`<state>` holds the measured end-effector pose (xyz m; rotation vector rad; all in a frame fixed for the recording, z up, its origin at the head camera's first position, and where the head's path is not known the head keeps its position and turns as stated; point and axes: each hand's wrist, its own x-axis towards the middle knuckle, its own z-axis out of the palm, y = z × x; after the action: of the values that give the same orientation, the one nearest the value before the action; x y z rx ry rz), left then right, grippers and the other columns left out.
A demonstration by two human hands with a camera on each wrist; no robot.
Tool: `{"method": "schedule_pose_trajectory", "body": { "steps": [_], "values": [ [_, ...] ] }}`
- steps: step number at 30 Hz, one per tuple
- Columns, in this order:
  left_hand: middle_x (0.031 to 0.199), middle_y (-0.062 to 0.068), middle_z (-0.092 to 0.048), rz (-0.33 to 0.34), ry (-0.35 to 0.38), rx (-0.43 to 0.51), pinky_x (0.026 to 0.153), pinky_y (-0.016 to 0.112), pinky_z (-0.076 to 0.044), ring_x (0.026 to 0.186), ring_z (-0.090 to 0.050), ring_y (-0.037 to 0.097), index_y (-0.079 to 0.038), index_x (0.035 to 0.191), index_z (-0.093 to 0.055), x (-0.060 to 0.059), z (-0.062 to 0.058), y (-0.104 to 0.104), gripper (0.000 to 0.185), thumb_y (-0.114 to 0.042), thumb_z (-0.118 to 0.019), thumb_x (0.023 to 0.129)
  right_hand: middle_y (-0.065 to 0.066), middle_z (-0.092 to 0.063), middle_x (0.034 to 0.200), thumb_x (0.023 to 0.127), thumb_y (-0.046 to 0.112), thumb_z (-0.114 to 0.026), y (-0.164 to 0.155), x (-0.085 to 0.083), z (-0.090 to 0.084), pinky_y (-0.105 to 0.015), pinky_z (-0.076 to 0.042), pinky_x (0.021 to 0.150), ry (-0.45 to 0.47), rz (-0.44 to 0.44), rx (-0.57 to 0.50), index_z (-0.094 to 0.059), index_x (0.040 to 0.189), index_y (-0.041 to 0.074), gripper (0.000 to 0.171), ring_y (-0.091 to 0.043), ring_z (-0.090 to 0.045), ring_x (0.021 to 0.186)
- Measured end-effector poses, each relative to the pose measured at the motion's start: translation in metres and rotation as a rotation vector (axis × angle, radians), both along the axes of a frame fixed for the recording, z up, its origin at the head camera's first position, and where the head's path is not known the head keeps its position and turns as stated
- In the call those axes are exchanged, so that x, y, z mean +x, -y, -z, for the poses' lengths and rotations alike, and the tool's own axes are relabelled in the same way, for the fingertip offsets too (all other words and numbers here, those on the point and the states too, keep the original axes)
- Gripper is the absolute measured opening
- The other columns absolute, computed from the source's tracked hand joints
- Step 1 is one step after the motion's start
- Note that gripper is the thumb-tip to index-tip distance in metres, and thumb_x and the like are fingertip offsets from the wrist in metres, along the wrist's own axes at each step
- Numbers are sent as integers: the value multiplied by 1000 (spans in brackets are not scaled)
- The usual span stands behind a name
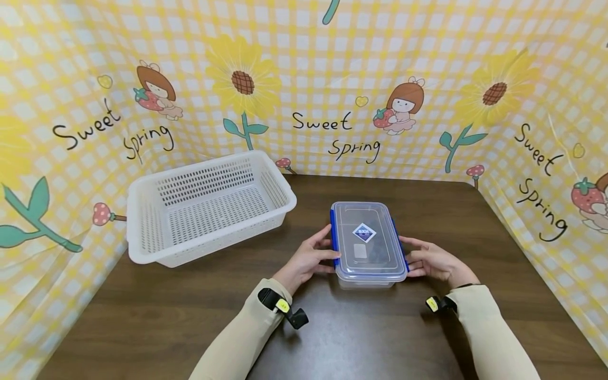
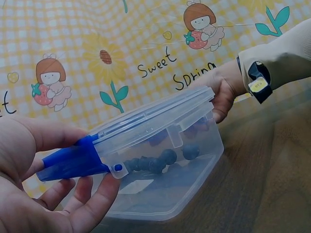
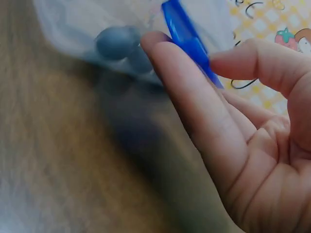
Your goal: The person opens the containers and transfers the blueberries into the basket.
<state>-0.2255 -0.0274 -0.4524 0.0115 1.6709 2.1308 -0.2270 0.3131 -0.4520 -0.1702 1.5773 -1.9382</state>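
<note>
A clear plastic container (image 1: 368,245) with a snap-on lid and blue side latches stands on the brown table (image 1: 190,316), between both hands. My left hand (image 1: 314,257) holds its left side; in the left wrist view the thumb lies over the blue latch (image 2: 73,162) and the fingers (image 2: 95,199) curl under it. My right hand (image 1: 425,261) holds the right side, with a finger under that side's blue latch (image 3: 187,41) and the thumb just above. Dark blue balls (image 2: 167,156) lie inside the container; one ball (image 3: 116,42) shows through its wall.
A white slotted basket (image 1: 209,163) with nothing visible inside it stands at the back left of the table. A yellow checked "Sweet Spring" cloth (image 1: 332,126) walls the table on three sides. Bare tabletop lies in front of the container.
</note>
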Motion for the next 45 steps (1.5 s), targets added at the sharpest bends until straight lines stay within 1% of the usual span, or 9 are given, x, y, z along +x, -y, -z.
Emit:
{"method": "schedule_pose_trajectory", "body": {
  "steps": [6, 12, 15, 19, 23, 30, 37, 42, 45],
  "values": [
    [131, 20, -49, 5, 0, 6, 72, 48, -62, 97, -64, 31, -22, 155, -38, 1, 0, 1, 83, 7, -72, 85, -10, -72, 98, 99, -6, -46, 1, 1, 6, -37, -61, 78, 16, 20, 39, -52, 132, 19, 42, -22, -72, 85],
    [133, 20, -50, 0, 21, -1, 74, 49, -61, 98, -63, 31, -23, 155, -38, 1, -3, 1, 82, 5, -72, 85, -8, -71, 100, 103, 0, -44, 0, 4, -4, -36, -61, 80, -25, 38, 39, -61, 118, 26, 34, -21, -71, 86],
    [133, 19, -50, -3, 28, -1, 74, 49, -61, 98, -64, 30, -23, 155, -38, 1, -3, 1, 82, 6, -72, 85, -8, -71, 99, 105, 5, -45, 1, 5, -15, -37, -61, 80, -56, 64, 49, -55, 129, 19, 29, -21, -71, 86],
    [131, 19, -51, -9, 30, -8, 72, 48, -62, 94, -64, 30, -22, 154, -39, 1, -5, 1, 83, 7, -72, 84, -7, -70, 102, 105, 11, -48, 7, 8, -28, -38, -62, 77, -90, 75, 79, -29, 149, 6, 48, -21, -71, 84],
    [129, 18, -52, -20, 44, -8, 72, 48, -62, 90, -65, 29, -24, 153, -41, 1, -5, 1, 83, 9, -72, 83, -4, -68, 104, 104, 10, -51, 15, 10, -34, -40, -62, 74, -140, 33, 134, -4, 155, 0, 70, -19, -70, 82],
    [126, 18, -53, -20, 23, 0, 71, 50, -62, 88, -65, 27, -21, 153, -41, 0, -3, 0, 85, 12, -70, 81, -10, -62, 102, 94, 2, -66, 26, 14, -35, -38, -62, 68, -215, 6, 243, -6, 155, -2, 86, -20, -68, 77],
    [122, 17, -50, 11, 31, 9, 69, 50, -61, 83, -65, 24, -25, 156, -35, -4, -2, 0, 91, 14, -67, 80, -10, -66, 100, 95, -2, -63, 26, 14, -26, -36, -62, 69, -174, -1, 145, -4, 156, 0, 86, -20, -70, 79],
    [119, 19, -47, 61, 30, -7, 74, 58, -59, 84, -63, 26, -29, 158, -28, -10, -2, 1, 96, 13, -64, 80, -11, -68, 98, 97, -2, -59, 23, 12, -19, -37, -62, 72, -149, -42, 47, -6, 158, 9, 81, -21, -72, 82],
    [117, 20, -46, 78, 25, -13, 73, 58, -59, 82, -62, 25, -30, 159, -24, -12, -3, 0, 100, 15, -61, 78, -11, -69, 99, 98, -1, -58, 21, 12, -16, -39, -62, 74, -131, -55, 17, -7, 158, 12, 80, -22, -72, 85]
  ]
}}
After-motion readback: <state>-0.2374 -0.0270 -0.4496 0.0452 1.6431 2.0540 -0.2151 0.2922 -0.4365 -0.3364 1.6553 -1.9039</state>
